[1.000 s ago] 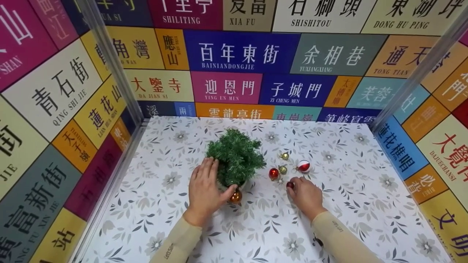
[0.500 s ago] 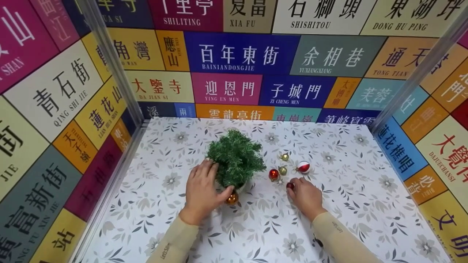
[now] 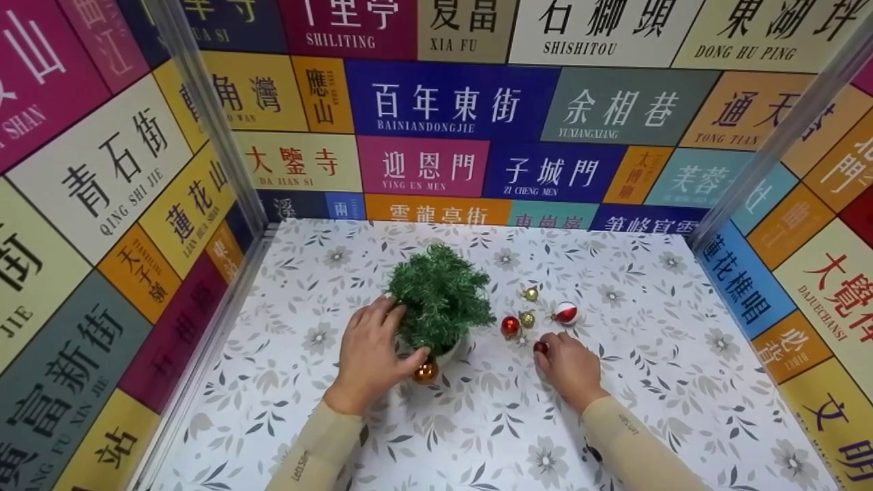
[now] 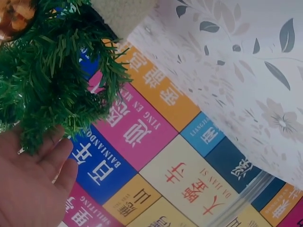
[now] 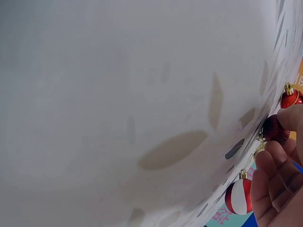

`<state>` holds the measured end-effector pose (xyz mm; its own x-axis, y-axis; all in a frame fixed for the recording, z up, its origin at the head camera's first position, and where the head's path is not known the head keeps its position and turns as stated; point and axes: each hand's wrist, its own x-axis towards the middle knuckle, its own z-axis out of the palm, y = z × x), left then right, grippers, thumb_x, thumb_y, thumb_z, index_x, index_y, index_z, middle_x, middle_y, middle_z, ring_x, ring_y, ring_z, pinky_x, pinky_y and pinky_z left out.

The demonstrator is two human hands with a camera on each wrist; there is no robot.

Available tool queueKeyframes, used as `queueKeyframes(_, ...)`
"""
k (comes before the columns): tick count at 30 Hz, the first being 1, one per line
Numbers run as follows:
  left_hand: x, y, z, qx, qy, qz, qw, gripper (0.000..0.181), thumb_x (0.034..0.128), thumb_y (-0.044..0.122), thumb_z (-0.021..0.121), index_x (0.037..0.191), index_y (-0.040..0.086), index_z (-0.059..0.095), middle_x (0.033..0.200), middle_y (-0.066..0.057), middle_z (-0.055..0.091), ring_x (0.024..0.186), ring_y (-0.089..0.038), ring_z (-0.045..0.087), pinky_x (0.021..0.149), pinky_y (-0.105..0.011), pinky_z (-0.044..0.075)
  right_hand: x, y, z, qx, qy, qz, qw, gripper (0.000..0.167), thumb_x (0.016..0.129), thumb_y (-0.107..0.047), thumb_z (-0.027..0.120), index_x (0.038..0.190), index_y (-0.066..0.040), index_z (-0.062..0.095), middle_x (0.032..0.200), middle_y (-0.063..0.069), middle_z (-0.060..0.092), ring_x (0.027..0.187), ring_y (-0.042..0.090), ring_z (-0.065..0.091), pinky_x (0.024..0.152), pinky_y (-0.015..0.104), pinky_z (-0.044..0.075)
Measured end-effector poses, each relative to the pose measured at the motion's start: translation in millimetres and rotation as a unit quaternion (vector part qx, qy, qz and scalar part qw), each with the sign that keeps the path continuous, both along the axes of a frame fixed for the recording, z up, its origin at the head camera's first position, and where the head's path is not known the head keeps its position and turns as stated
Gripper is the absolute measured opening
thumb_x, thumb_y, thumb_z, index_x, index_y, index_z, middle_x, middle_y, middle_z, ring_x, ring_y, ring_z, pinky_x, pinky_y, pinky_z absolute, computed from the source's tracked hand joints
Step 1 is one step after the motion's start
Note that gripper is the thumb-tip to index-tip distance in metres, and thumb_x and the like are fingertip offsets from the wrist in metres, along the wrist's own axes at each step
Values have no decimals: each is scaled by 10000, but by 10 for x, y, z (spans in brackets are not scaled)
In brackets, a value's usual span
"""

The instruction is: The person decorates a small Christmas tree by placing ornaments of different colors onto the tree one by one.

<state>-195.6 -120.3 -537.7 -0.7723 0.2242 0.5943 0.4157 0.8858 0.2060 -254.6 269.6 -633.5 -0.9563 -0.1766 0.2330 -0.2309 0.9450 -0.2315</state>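
A small green artificial Christmas tree (image 3: 443, 296) stands in a pale pot (image 3: 457, 351) at the table's middle. A shiny orange bauble (image 3: 425, 373) is low on its near side. My left hand (image 3: 368, 348) touches the tree's left side with its fingers spread, the thumb beside the orange bauble's top. In the left wrist view, the fingertips (image 4: 57, 135) meet the green branches. My right hand (image 3: 573, 365) pinches a dark red bauble (image 5: 275, 128) between thumb and finger, low over the table. Most of that bauble is hidden in the head view.
Beyond the right hand lie a shiny red bauble (image 3: 509, 326), two small gold baubles (image 3: 530, 294) and a red-and-white bauble (image 3: 565, 313). The table (image 3: 273, 382) has a floral cover. Coloured panels with lettering (image 3: 443, 102) enclose it at the back and sides.
My left hand has drawn slightly left and nearer, and the orange bauble has shifted left with it. More of the pot shows at the right. My right hand has hardly moved.
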Motion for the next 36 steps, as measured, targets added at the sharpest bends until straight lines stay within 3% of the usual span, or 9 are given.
queueKeyframes(15,-47,-66,33,37,-229,-385,9990,760,819,630,639,1320,59,613,1413,-150,519,1304,-311,469,1111,-470,314,16,35,-44,36,313,24,9995,252,870,-342,742,1036,-157,698,873,36,621,710,282,628,580,491,505)
queueKeyframes(36,-55,-93,40,-64,-204,-368,9991,762,823,646,626,1307,57,615,1410,-167,522,1301,-324,475,1103,-487,326,-18,-1,29,49,-55,65,10000,291,889,-356,724,1084,-144,681,910,42,634,750,277,632,641,487,524)
